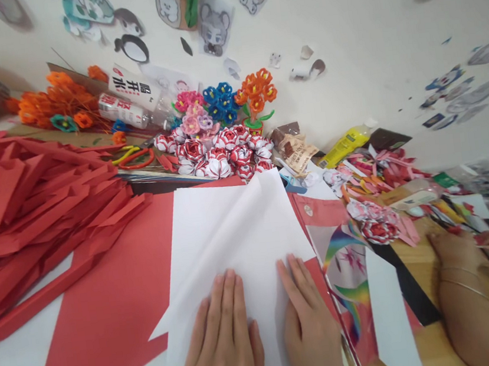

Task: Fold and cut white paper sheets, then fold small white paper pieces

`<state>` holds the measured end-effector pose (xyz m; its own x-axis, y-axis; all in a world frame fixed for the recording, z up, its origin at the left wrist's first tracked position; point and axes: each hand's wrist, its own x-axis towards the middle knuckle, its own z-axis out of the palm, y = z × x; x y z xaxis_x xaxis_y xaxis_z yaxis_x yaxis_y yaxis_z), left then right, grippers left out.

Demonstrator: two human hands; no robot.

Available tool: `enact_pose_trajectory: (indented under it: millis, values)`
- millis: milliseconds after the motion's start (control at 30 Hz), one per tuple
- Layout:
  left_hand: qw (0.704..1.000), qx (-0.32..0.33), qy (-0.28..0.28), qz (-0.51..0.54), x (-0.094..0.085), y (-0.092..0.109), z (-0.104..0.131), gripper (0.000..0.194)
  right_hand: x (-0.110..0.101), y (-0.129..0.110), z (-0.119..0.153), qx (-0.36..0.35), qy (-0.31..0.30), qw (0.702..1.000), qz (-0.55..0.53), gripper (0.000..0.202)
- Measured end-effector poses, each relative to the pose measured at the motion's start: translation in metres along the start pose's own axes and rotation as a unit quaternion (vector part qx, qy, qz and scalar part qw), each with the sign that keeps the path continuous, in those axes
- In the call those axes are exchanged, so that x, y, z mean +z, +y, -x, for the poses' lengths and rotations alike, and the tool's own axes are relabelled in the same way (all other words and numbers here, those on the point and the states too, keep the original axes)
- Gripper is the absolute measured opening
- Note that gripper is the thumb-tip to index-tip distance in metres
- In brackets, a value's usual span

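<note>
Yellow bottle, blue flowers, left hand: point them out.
Yellow bottle (347,145), head view, middle of its body.
Blue flowers (221,103), head view, middle of the cluster.
Left hand (220,345), head view, back of the hand.

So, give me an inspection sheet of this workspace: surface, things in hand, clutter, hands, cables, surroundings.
Surface: wooden tabletop visible at right, largely covered by paper.
Things in hand: white paper with a diagonal ridge, lying over red sheets.
Clutter: heaped red strips at left; red-and-white flowers, orange-handled scissors and a yellow bottle behind.
Hands: left hand and right hand flat on the white paper.
Cables: nothing seen.
Surroundings: wall with cut-out pictures; another person's arm at right.
</note>
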<state>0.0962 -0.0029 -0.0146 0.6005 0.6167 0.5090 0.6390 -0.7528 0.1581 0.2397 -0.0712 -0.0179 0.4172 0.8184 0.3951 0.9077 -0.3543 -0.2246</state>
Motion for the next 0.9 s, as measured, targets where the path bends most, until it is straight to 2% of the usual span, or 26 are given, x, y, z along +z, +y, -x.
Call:
enact_pose_trajectory:
  millis: [233, 500, 900]
  values:
    - [1.0, -0.01, -0.003, 0.001, -0.002, 0.002, -0.001, 0.051, 0.0, 0.0, 0.0, -0.006, -0.009, 1.0, 0.001, 0.052]
    - [0.999, -0.026, 0.031, 0.006, -0.009, 0.006, -0.012, 0.04, 0.0, 0.001, 0.001, -0.007, -0.015, 1.0, -0.009, 0.054]
    - [0.999, -0.025, 0.046, -0.005, -0.01, 0.007, -0.012, 0.038, -0.004, -0.002, -0.001, 0.076, 0.054, 0.994, -0.052, 0.048]
